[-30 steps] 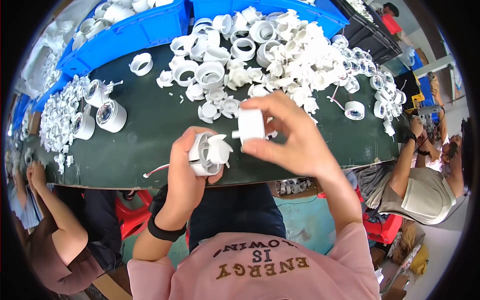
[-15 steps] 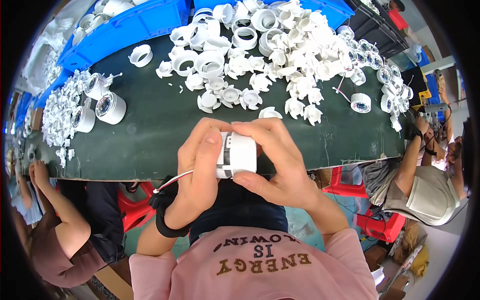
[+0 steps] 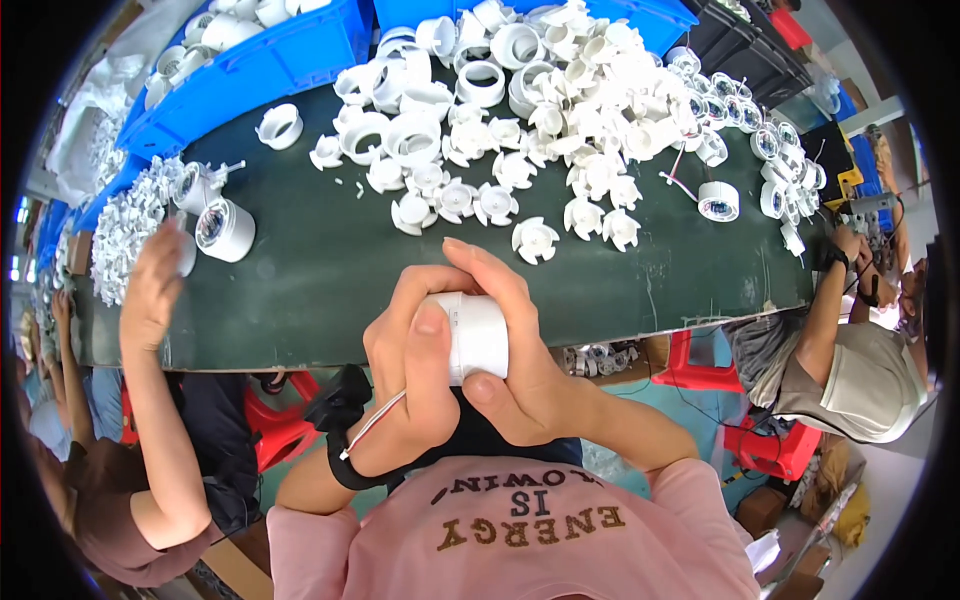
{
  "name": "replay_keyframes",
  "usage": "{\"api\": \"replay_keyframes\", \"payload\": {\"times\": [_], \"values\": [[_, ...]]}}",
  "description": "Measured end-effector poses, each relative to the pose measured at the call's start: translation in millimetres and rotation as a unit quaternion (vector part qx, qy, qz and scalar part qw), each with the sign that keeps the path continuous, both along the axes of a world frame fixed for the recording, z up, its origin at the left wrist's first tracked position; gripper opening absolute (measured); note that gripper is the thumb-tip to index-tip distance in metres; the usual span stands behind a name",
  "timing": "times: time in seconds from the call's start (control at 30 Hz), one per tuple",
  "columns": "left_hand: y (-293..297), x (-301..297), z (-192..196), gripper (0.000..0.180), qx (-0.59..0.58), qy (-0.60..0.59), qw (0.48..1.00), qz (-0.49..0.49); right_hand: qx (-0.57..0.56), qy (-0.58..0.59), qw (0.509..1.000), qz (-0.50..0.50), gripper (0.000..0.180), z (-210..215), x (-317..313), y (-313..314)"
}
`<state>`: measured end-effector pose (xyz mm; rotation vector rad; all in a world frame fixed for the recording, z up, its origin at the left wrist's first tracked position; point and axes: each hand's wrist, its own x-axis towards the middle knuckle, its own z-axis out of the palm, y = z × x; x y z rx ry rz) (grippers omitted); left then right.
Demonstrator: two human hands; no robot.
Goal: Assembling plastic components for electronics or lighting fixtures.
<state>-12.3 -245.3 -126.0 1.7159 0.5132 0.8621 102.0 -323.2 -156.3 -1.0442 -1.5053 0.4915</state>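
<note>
Both hands are now clamped together at the bench's (image 3: 300, 300) near edge: the left hand (image 3: 405, 385) and right hand (image 3: 515, 355) wrap the white round housing (image 3: 478, 335), fingers pressed tight, where a second ago two separate pieces were apart. The parts look mated, red-and-white wire (image 3: 372, 425) trailing.

Place: a factory assembly workshop
Signs: white plastic parts (image 3: 560, 90) heaped on a long tabletop (image 3: 300, 270) — blue bins (image 3: 270, 65), seated workers alongside

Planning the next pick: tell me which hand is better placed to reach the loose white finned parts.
Right. The right hand lies nearer the finned part; the left hand clasps the white housing.
</note>
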Motion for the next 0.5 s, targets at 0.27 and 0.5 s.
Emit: {"api": "replay_keyframes", "payload": {"times": [0.27, 0.5], "values": [[30.4, 4.7, 9.2, 0.044, -0.275, 0.011, 0.961, -0.005, -0.102, -0.067, 0.981, -0.153, 0.072, 22.8, 2.3, -11.2], [85.3, 25.6, 64.5, 0.075, 0.226, 0.166, 0.906, -0.318, -0.148, 0.325, 0.924, -0.138, 0.064, 4.7, 26.2, -7.1]]}}
